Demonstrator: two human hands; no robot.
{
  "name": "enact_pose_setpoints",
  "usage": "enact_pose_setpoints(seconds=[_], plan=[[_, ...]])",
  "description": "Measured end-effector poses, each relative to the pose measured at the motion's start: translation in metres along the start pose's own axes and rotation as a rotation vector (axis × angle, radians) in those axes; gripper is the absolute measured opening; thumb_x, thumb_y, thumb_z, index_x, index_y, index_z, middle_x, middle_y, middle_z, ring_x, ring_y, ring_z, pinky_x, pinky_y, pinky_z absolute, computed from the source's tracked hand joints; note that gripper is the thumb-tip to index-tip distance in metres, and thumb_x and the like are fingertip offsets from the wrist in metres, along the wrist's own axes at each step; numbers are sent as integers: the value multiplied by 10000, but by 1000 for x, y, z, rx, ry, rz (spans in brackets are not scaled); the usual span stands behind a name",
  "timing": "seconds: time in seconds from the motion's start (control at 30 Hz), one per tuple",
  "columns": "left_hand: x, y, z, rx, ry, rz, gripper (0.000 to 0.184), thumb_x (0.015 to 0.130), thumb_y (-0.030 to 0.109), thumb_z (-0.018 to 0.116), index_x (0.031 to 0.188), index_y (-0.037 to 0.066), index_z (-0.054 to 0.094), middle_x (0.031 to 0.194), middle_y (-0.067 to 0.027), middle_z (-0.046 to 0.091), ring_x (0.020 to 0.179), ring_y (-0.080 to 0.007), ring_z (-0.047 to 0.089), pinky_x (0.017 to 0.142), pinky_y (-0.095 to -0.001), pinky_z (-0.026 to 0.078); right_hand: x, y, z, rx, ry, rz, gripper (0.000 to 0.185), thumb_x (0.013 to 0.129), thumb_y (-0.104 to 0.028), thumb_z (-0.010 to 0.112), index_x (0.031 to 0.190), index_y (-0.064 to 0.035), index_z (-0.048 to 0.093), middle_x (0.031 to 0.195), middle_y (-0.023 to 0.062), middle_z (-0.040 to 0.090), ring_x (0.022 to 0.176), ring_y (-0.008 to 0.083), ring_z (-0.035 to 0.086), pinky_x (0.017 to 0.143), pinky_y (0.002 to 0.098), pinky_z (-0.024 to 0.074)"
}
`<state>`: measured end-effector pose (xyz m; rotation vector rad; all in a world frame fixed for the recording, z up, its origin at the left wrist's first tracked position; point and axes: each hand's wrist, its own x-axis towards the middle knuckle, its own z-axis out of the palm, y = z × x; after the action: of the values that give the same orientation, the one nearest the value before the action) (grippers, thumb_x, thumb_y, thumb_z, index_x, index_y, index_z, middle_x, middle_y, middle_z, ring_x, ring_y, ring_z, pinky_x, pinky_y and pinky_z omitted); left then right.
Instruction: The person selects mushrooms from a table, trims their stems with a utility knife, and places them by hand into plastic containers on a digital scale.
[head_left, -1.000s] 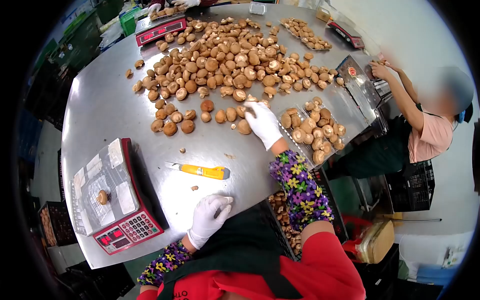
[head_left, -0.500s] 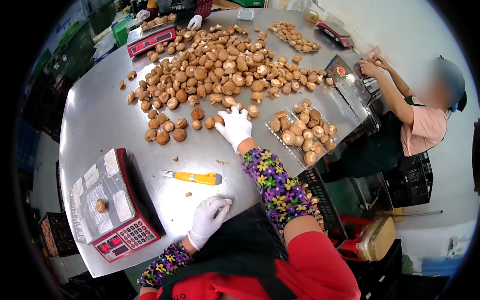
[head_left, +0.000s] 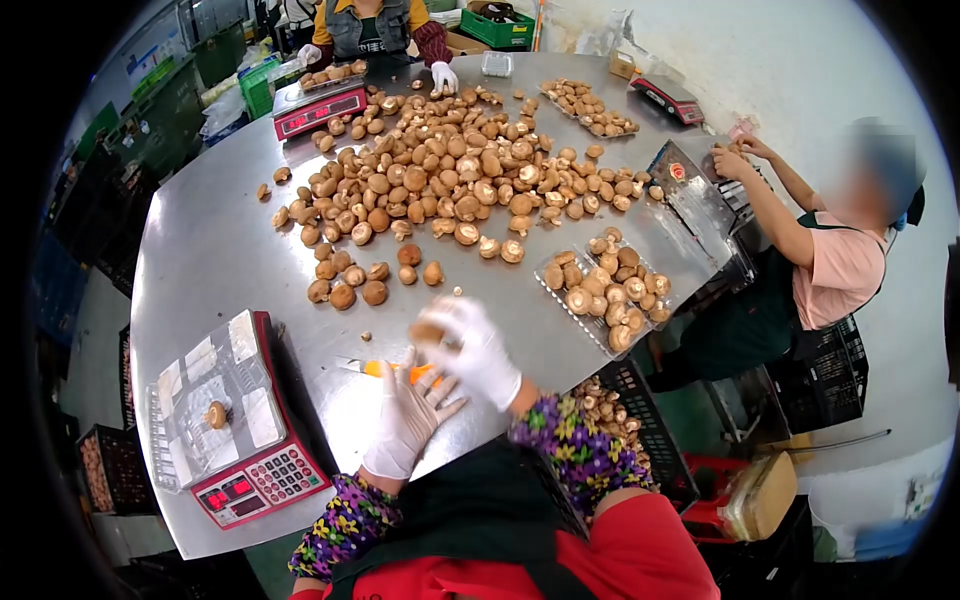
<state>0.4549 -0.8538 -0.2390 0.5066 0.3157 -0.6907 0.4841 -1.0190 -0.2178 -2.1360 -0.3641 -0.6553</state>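
My right hand (head_left: 478, 352), white-gloved and smeared by motion, grips a brown mushroom (head_left: 427, 334) above the near part of the table. Just below and left of it, my left hand (head_left: 408, 425) has its gloved fingers spread, palm turned up, holding nothing. Partly hidden behind both hands lies a yellow utility knife (head_left: 374, 368), its blade pointing left. A small loose group of mushrooms (head_left: 343, 297) rests beyond the hands, in front of the big mushroom pile (head_left: 430, 170).
At left stands a red scale (head_left: 258, 490) with a single mushroom (head_left: 215, 414) on its plastic-covered top. A clear tray of mushrooms (head_left: 612, 285) sits at right. One person stands at right, another across the steel table (head_left: 200, 250). A second scale (head_left: 322, 112) bears mushrooms.
My right hand came back from the pile's near edge with a mushroom. My left hand rose toward it and spread its fingers, now covering part of the knife. The view shifted slightly.
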Motion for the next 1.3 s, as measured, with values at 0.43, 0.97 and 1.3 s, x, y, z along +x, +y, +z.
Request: enact_pose_setpoints(seconds=[0.43, 0.97, 1.3], plan=[[8, 6, -19, -440, -278, -129, 634, 963, 575, 402, 1400, 121, 460, 1393, -74, 521, 1262, -252, 496, 1041, -479, 387, 13, -44, -12, -223, -128, -176, 494, 771, -300, 694, 1241, -165, 625, 1192, 116, 598, 1070, 319, 585, 851, 413, 543], [13, 12, -31, -530, -264, -170, 654, 948, 605, 376, 1471, 215, 406, 1485, -143, 417, 1331, -358, 445, 970, -607, 432, 166, 219, -12, -967, 64, 601, 514, 796, -197, 714, 1285, -257, 571, 1178, 91, 529, 1135, 323, 512, 839, 434, 551], [5, 1, -30, -468, -241, -252, 698, 955, 601, 377, 1442, 105, 440, 1473, -133, 440, 1310, -331, 469, 1033, -527, 370, 174, 217, -14, 196, 464, 529, 410, 826, -242, 754, 1103, -28, 541, 1044, 131, 629, 961, 222, 608, 803, 343, 503]])
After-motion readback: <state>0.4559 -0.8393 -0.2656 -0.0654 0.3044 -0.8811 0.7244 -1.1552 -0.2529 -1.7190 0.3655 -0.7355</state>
